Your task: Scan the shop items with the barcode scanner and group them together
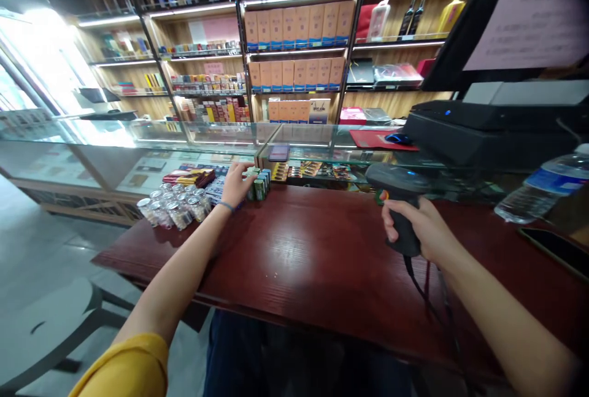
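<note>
Stretched forward over the counter, my left hand (235,187) has its thumb and fingers closed around what looks like a small green pack (252,172), partly hidden by the fingers. Right beside it stand several green cylinder-like packs (261,186) in a tight group. To the left of that hand lie blue-and-white packs (216,190), red and gold packets (189,177) and a cluster of clear jars with silvery lids (177,208). My right hand (416,225) is wrapped around the grip of a black barcode scanner (399,179), raised above the counter, its head toward the left and a blue light lit on top.
The dark red wooden counter (294,262) meets a glass display case (313,148) holding small goods. At right are a water bottle (543,185), a phone (559,250), a black machine (488,133) and a mouse (398,138) on a red mat. A grey stool (50,317) stands lower left.
</note>
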A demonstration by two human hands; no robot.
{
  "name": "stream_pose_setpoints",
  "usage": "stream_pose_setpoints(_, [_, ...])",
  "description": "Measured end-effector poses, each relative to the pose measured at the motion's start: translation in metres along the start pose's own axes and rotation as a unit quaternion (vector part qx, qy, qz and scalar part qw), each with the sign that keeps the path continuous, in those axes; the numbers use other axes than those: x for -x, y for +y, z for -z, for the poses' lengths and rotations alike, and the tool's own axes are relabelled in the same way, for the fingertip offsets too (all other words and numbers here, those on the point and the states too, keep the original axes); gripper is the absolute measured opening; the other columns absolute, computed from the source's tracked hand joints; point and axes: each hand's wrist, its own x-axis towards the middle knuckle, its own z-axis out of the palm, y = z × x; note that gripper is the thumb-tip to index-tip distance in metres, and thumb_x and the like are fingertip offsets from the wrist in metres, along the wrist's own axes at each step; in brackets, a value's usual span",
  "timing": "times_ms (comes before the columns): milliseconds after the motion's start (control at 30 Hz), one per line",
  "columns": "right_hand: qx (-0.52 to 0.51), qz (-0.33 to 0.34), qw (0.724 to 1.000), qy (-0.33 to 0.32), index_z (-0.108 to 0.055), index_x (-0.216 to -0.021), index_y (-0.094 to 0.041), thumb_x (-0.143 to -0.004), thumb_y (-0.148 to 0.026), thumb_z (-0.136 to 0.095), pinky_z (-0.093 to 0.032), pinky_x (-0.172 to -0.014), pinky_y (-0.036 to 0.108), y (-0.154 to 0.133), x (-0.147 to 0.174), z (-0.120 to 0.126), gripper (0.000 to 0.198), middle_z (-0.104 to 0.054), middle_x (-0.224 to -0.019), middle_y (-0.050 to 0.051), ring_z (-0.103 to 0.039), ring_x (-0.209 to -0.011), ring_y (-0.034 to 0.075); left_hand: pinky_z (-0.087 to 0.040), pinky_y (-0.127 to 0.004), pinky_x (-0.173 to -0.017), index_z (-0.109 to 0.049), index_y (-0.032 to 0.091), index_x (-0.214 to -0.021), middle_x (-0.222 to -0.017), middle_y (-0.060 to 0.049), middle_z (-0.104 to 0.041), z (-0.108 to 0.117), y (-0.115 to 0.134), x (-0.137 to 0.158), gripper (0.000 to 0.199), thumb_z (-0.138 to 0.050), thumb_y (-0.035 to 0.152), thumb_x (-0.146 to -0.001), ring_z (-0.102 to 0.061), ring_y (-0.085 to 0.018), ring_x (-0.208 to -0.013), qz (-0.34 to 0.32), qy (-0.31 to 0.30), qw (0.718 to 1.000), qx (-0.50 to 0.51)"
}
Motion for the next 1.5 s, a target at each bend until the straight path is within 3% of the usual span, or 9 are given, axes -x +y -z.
stream_pose_setpoints(267, [0.027, -0.03, 0.998, -0.055, -0.059, -0.093, -0.021, -0.081, -0.042, -0.071, -0.039, -0.039, 0.026, 0.021, -0.012, -0.023, 0.027, -0.056, -0.055, -0.003, -0.05, -0.037, 0.013, -0.039, -0.05, -0.11, -0.068, 0.029, -0.123, -0.124, -0.01, -0.057, 0.009, -0.024, 0.01, 0.042, -0.072, 0.03, -0.081, -0.052, -0.03, -0.119, -0.11, -0.087, 0.98, -0.141])
stream_pose_setpoints(433, [0.053, -0.021, 0.995, -0.079, -0.06, -0.093, -0.021, -0.084, -0.045, -0.07, -0.041, -0.04, 0.024, 0.034, -0.007, -0.023, 0.027, -0.057, -0.057, -0.003, -0.051, -0.038, 0.012, -0.035, -0.052, -0.111, -0.07, 0.035, -0.12, -0.132, -0.008, -0.055, 0.009, -0.027, 0.014, 0.038, -0.071, 0.031, -0.082, -0.045, -0.032, -0.124, -0.164, -0.127, 0.965, -0.159])
stream_pose_setpoints(633, [0.053, -0.038, 0.996, -0.068, -0.061, -0.092, -0.02, -0.081, -0.044, -0.072, -0.041, -0.039, 0.023, 0.037, 0.002, -0.023, 0.029, -0.057, -0.055, -0.003, -0.05, -0.037, 0.011, -0.032, -0.05, -0.109, -0.069, 0.03, -0.111, -0.131, -0.008, -0.059, 0.009, -0.019, 0.017, 0.03, -0.073, 0.032, -0.08, -0.044, -0.033, -0.125, -0.157, -0.135, 0.962, -0.177])
stream_pose_setpoints(800, [0.041, -0.049, 0.997, -0.053, -0.061, -0.093, -0.02, -0.08, -0.044, -0.073, -0.041, -0.038, 0.023, 0.037, 0.008, -0.021, 0.03, -0.057, -0.055, -0.004, -0.05, -0.037, 0.011, -0.036, -0.048, -0.102, -0.067, 0.025, -0.101, -0.108, -0.008, -0.068, 0.015, -0.007, 0.017, 0.021, -0.07, 0.024, -0.08, -0.053, -0.032, -0.115, -0.157, -0.186, 0.949, -0.202])
stream_pose_setpoints(900, [0.031, -0.05, 0.997, -0.048, -0.061, -0.093, -0.02, -0.08, -0.044, -0.073, -0.041, -0.039, 0.023, 0.038, 0.009, -0.018, 0.03, -0.057, -0.056, -0.004, -0.051, -0.037, 0.011, -0.042, -0.045, -0.097, -0.065, 0.024, -0.108, -0.102, -0.007, -0.069, 0.017, 0.004, 0.015, 0.024, -0.066, 0.024, -0.084, -0.06, -0.028, -0.104, -0.156, -0.218, 0.949, -0.168])
stream_pose_setpoints(1033, [0.028, -0.044, 0.998, -0.047, -0.061, -0.096, -0.02, -0.081, -0.043, -0.073, -0.041, -0.041, 0.023, 0.036, 0.01, -0.016, 0.03, -0.057, -0.056, -0.005, -0.051, -0.038, 0.011, -0.048, -0.039, -0.096, -0.057, 0.024, -0.128, -0.116, -0.007, -0.067, 0.009, 0.027, 0.02, 0.039, -0.062, 0.029, -0.089, -0.062, -0.023, -0.109, -0.154, -0.161, 0.975, -0.018])
stream_pose_setpoints(1233, [0.081, -0.039, 0.992, -0.094, -0.055, -0.071, -0.019, -0.087, -0.045, -0.067, -0.038, -0.043, 0.024, 0.036, 0.013, -0.016, 0.033, -0.057, -0.054, -0.002, -0.051, -0.038, 0.01, -0.056, -0.033, -0.084, -0.063, 0.021, -0.106, -0.105, -0.005, -0.068, -0.025, 0.048, 0.041, 0.024, -0.069, 0.029, -0.085, -0.066, -0.019, -0.097, -0.074, -0.068, 0.982, 0.159])
stream_pose_setpoints(1367, [0.131, -0.024, 0.983, -0.127, -0.053, -0.07, -0.019, -0.089, -0.046, -0.065, -0.041, -0.045, 0.024, 0.039, 0.016, -0.019, 0.035, -0.056, -0.054, -0.003, -0.053, -0.04, 0.011, -0.057, -0.034, -0.088, -0.062, 0.02, -0.103, -0.107, -0.007, -0.067, -0.037, 0.047, 0.047, 0.023, -0.07, 0.03, -0.084, -0.066, -0.02, -0.104, -0.048, -0.054, 0.977, 0.201])
stream_pose_setpoints(1500, [0.166, -0.011, 0.978, -0.128, -0.053, -0.077, -0.02, -0.088, -0.046, -0.065, -0.042, -0.045, 0.025, 0.042, 0.017, -0.021, 0.031, -0.057, -0.056, -0.004, -0.053, -0.04, 0.011, -0.056, -0.035, -0.089, -0.061, 0.02, -0.102, -0.106, -0.007, -0.068, -0.039, 0.041, 0.047, 0.022, -0.07, 0.03, -0.084, -0.066, -0.02, -0.103, -0.068, -0.053, 0.982, 0.166])
